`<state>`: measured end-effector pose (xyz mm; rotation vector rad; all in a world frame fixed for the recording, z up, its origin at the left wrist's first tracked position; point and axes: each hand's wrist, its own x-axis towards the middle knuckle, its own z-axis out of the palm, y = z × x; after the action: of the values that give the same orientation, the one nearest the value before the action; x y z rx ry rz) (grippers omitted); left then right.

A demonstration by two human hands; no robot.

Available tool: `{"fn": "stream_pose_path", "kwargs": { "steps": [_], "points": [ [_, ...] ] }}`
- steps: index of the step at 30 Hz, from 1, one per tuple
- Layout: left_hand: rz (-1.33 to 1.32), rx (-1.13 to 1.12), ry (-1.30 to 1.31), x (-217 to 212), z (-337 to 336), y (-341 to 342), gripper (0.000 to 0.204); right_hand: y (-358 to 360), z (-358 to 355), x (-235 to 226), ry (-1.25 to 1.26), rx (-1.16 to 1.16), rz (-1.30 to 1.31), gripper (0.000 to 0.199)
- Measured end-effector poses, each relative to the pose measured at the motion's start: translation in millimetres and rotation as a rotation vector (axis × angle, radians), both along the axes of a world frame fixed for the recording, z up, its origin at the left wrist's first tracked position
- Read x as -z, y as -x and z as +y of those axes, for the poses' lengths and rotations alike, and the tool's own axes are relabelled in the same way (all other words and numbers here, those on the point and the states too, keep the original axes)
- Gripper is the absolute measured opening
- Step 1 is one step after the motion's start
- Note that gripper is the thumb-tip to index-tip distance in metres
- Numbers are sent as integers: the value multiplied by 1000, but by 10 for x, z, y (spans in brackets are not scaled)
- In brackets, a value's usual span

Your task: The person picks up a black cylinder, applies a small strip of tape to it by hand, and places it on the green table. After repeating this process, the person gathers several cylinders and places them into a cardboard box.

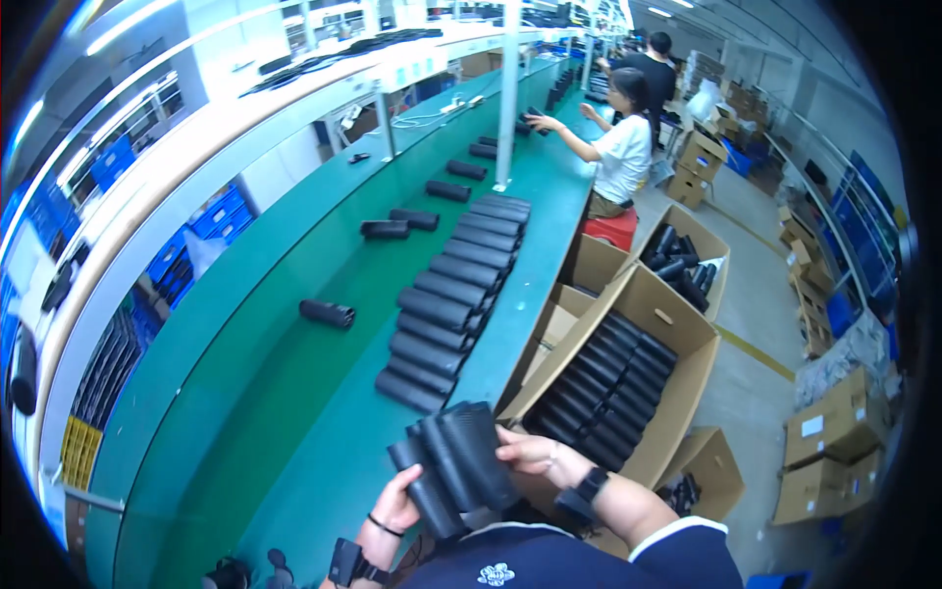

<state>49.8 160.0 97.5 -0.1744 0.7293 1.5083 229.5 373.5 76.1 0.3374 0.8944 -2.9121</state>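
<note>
Several black ribbed cylinders (456, 461) are pressed side by side between my two hands, just in front of my body. My left hand (397, 503) grips the bundle from its left side, its fingers partly hidden. On the bundle's right side, my right hand (530, 454) closes against the outermost cylinder. Beyond them, a long row of stacked black cylinders (442, 312) lies along the green bench. To the right stands an open cardboard box (692, 378) with rows of similar black cylinders (603, 383) packed inside.
Loose cylinders lie on the green conveyor belt (285, 417) at left. A metal post (508, 98) rises from the bench (535, 285). Farther along, a person in white (625, 147) reaches over the belt. More cardboard boxes (726, 255) stand to the right.
</note>
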Motion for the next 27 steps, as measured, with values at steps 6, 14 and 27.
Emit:
{"fn": "stream_pose_path", "kwargs": {
  "steps": [6,14,27],
  "points": [
    [35,-396,23,455,-1424,554,55,1455,-981,252,19,-388,-63,97],
    [31,-611,-37,1009,-1977,1074,57,2606,-1454,895,-126,-661,-124,98],
    [69,-600,311,1226,-2243,1120,57,2619,-1520,1046,-542,-445,-265,83]
  ]
}}
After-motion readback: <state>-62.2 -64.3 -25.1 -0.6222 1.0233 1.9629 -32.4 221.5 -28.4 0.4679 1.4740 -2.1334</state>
